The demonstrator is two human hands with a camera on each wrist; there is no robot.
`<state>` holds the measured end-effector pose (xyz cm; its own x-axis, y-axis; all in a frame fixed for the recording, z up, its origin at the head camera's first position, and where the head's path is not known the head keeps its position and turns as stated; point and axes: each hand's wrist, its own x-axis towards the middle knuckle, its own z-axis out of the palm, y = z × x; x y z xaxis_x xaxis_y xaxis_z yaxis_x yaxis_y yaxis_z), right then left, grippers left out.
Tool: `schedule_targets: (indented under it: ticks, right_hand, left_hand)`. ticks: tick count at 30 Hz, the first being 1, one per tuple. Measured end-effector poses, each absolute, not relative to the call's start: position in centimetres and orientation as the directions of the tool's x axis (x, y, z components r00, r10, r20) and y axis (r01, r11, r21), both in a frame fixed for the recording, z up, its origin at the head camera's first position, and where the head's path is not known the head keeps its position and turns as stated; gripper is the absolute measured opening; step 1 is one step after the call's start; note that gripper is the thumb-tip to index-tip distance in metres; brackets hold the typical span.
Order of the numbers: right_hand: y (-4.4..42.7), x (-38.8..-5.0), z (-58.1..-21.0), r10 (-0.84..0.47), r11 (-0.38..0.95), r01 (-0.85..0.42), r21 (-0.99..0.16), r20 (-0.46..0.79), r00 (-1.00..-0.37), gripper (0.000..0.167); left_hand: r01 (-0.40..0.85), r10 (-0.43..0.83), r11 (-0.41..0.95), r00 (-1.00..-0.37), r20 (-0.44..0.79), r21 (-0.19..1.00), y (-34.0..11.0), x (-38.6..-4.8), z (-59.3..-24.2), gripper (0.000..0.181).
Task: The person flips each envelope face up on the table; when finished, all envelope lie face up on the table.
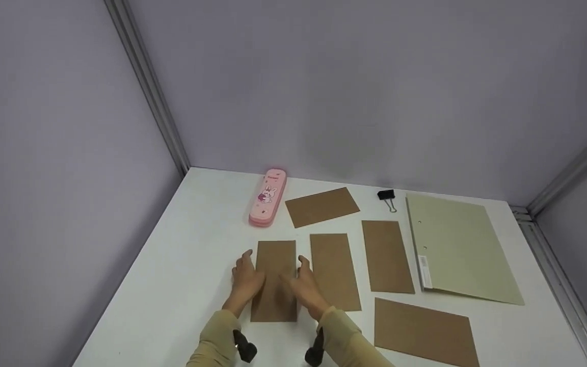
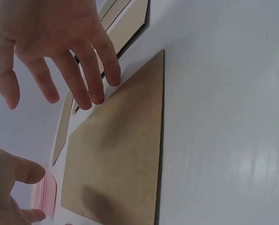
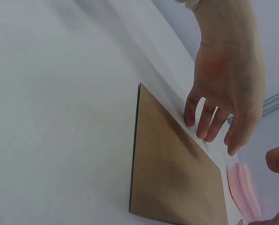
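Observation:
A brown rectangular cardboard piece (image 1: 276, 260) lies flat on the white table between both hands. My left hand (image 1: 246, 280) is at its left long edge, fingers relaxed and thumb over the board. My right hand (image 1: 308, 288) hovers about the right edge, its fingers spread and slightly bent. The right wrist view shows the left hand (image 3: 228, 84) with fingertips down beside the cardboard (image 3: 172, 168). Across the board in the left wrist view, the right hand (image 2: 60, 37) has its fingers apart. Whether either hand touches the board, I cannot tell.
More brown cardboard pieces lie rightward: one close by (image 1: 335, 275), others farther off. A pink pencil case (image 1: 268, 199) and a black binder clip (image 1: 386, 195) sit near the back. At right is a pale green folder (image 1: 464, 250). Grey walls border the table.

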<state>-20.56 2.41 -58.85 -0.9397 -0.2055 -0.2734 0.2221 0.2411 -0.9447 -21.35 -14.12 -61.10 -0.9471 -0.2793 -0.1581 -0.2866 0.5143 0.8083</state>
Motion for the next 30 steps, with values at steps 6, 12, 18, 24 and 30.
schedule_targets:
  ticks: [6,12,18,24,30]
  right_hand:
    - [2.4,-20.5,-59.0,-0.202,0.189,0.279,-0.942,-0.315,-0.927,0.085]
    - [2.7,-20.7,-58.5,-0.225,0.114,0.358,-0.927,-0.375,-0.899,0.084]
    - [3.1,-20.9,-58.3,-0.206,0.127,0.399,-0.908,-0.418,-0.885,0.083]
    - [3.5,-21.3,-58.4,-0.175,0.122,0.423,-0.898,-0.439,-0.881,0.083]
    - [3.8,-21.5,-58.3,-0.189,0.116,0.444,-0.889,-0.458,-0.869,0.083]
  left_hand:
    - [-0.275,-0.273,0.471,-0.949,-0.157,0.838,-13.7,-21.1,-61.1,0.069]
    - [-0.307,-0.284,0.298,-0.932,-0.223,0.904,-14.1,-21.4,-60.7,0.067]
    - [-0.295,-0.272,0.231,-0.934,-0.23,0.927,-14.6,-21.5,-60.8,0.059]
    - [-0.203,-0.24,0.239,-0.96,-0.145,0.95,-14.7,-21.2,-60.5,0.052]
    - [-0.151,-0.176,0.203,-0.978,-0.116,0.967,-14.6,-20.9,-59.5,0.049]
